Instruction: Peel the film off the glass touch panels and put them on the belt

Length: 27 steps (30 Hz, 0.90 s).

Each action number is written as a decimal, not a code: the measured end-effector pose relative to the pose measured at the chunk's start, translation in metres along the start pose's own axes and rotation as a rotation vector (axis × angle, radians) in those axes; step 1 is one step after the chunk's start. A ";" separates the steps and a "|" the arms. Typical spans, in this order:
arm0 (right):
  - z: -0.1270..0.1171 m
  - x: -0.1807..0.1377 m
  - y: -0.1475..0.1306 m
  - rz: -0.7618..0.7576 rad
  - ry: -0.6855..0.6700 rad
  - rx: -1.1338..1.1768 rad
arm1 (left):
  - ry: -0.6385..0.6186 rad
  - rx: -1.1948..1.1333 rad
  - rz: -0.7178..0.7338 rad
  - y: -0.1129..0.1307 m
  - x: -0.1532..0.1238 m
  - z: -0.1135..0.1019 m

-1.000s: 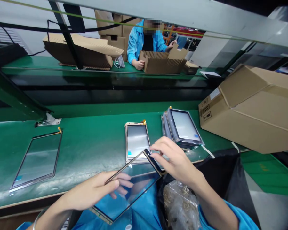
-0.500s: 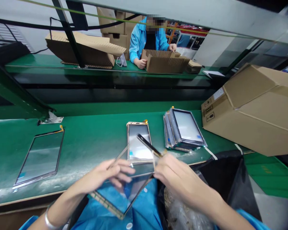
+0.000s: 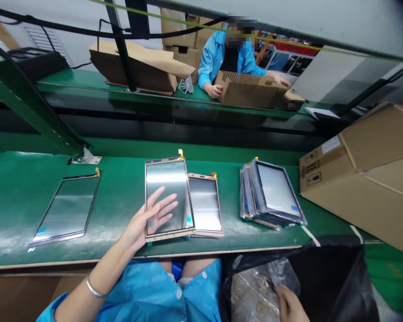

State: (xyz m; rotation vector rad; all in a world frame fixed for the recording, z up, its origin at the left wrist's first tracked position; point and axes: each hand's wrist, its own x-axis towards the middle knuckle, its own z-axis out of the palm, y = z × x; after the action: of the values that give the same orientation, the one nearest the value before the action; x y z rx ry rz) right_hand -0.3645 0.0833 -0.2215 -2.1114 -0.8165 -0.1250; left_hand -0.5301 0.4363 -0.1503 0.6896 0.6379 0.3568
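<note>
My left hand (image 3: 151, 221) lies flat with fingers spread on a gold-edged glass panel (image 3: 167, 179) resting on the green belt (image 3: 121, 201). That panel overlaps a smaller stack of panels (image 3: 205, 205) to its right. My right hand (image 3: 290, 306) is low at the frame's bottom, at the mouth of a black bag (image 3: 336, 277) holding crumpled clear film (image 3: 255, 290); its fingers curl at the film. A single panel (image 3: 67, 208) lies to the left. A fanned stack of dark-framed panels (image 3: 275, 192) sits to the right.
A large cardboard box (image 3: 366, 174) stands on the belt at the right. Across a second belt, a person in a blue coat (image 3: 221, 58) handles a slotted cardboard box (image 3: 251, 91). Another cardboard tray (image 3: 141, 67) and a green frame strut (image 3: 36, 112) are at the left.
The panel held in both hands has been laid on the belt beside the small stack. My left hand rests open on it. My right hand has dropped to the bag of film.
</note>
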 end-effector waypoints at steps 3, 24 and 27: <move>0.024 0.015 -0.037 0.065 0.051 0.089 | -0.063 -0.024 0.025 -0.011 -0.008 0.012; 0.077 0.051 -0.140 -0.170 -0.156 0.386 | -0.245 0.002 0.271 -0.030 -0.051 0.025; 0.078 0.051 -0.139 -0.180 -0.176 0.351 | -0.249 0.021 0.289 -0.029 -0.055 0.024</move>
State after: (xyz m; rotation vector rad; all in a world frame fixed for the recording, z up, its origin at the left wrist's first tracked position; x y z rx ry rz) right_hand -0.4218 0.2270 -0.1580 -1.7340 -1.0504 0.1050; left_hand -0.5533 0.3760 -0.1330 0.8332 0.3057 0.5220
